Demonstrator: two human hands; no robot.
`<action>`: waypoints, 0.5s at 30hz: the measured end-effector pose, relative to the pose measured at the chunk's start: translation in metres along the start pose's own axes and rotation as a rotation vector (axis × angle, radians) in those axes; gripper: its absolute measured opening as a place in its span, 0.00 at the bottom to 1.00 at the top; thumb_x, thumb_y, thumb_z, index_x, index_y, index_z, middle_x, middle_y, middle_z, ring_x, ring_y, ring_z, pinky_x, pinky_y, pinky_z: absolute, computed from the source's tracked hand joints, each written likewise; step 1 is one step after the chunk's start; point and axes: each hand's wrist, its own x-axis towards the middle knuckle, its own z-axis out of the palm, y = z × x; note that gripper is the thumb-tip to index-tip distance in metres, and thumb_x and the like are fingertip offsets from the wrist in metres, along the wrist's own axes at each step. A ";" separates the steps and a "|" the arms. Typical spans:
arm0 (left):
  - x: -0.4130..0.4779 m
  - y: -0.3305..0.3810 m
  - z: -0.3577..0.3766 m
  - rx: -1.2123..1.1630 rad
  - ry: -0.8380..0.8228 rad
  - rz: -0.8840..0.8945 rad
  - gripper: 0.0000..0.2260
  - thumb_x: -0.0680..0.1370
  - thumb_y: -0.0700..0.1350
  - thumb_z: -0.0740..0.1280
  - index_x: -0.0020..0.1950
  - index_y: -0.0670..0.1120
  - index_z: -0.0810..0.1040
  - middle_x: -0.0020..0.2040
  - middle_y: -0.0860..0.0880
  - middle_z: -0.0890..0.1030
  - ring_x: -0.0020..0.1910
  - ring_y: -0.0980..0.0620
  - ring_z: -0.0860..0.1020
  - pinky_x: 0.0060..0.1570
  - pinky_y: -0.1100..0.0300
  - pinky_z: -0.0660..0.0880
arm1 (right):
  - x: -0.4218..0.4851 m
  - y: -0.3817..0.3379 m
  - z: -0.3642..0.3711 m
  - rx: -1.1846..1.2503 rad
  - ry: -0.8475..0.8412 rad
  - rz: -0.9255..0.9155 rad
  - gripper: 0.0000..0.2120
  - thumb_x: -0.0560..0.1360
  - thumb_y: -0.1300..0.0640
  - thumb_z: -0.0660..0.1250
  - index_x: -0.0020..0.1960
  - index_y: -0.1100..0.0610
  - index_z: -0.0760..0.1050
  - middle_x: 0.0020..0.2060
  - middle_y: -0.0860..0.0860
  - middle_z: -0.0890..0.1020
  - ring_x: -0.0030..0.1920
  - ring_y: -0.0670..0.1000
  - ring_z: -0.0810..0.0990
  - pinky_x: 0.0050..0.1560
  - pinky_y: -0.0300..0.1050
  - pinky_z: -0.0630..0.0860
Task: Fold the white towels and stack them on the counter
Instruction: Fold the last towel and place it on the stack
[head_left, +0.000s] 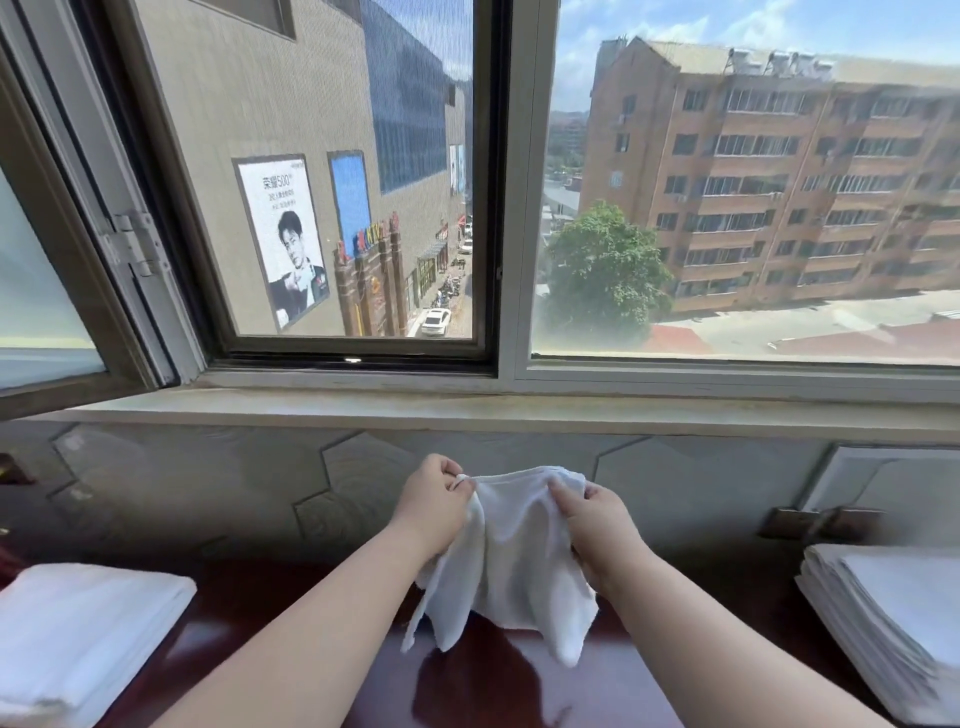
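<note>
Now both hands, left hand (434, 501) and right hand (597, 525), pinching white towel (514, 566).

The towel (511, 561) is plain white. The left stack (78, 623) and right stack (893, 613) are white, unpatterned. The counter (244, 603) is dark reddish-brown. The wall (208, 478) is grey with hexagon outlines. The sill (467, 410) is pale beige.

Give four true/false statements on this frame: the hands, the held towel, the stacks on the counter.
1. The left hand and right hand both pinch the top edge of a white cloth towel. True.
2. A left stack and a right stack of folded white towels sit on the glossy dark red counter. True.
3. The held towel lies flat on the counter. False: it hangs from both hands.
4. The right hand is empty. False: it pinches the towel.
</note>
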 end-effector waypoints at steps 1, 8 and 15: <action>-0.002 0.002 0.002 -0.051 -0.013 -0.026 0.05 0.80 0.49 0.70 0.50 0.50 0.76 0.44 0.53 0.82 0.40 0.56 0.78 0.39 0.60 0.73 | -0.002 -0.001 0.005 -0.041 0.033 -0.040 0.13 0.79 0.50 0.70 0.48 0.61 0.82 0.40 0.55 0.85 0.40 0.55 0.83 0.45 0.52 0.79; -0.026 0.014 0.018 -0.477 -0.134 -0.160 0.05 0.77 0.43 0.75 0.45 0.42 0.84 0.37 0.47 0.83 0.34 0.51 0.77 0.39 0.55 0.76 | -0.019 0.001 0.027 -0.386 0.055 -0.246 0.12 0.75 0.54 0.69 0.37 0.57 0.70 0.28 0.44 0.72 0.31 0.46 0.69 0.35 0.46 0.71; -0.045 0.024 0.023 -0.644 -0.208 -0.148 0.05 0.81 0.41 0.71 0.50 0.41 0.86 0.43 0.41 0.86 0.39 0.48 0.82 0.41 0.53 0.81 | -0.037 0.001 0.022 -0.742 0.151 -0.512 0.17 0.79 0.47 0.65 0.35 0.51 0.65 0.26 0.48 0.72 0.29 0.50 0.71 0.31 0.47 0.67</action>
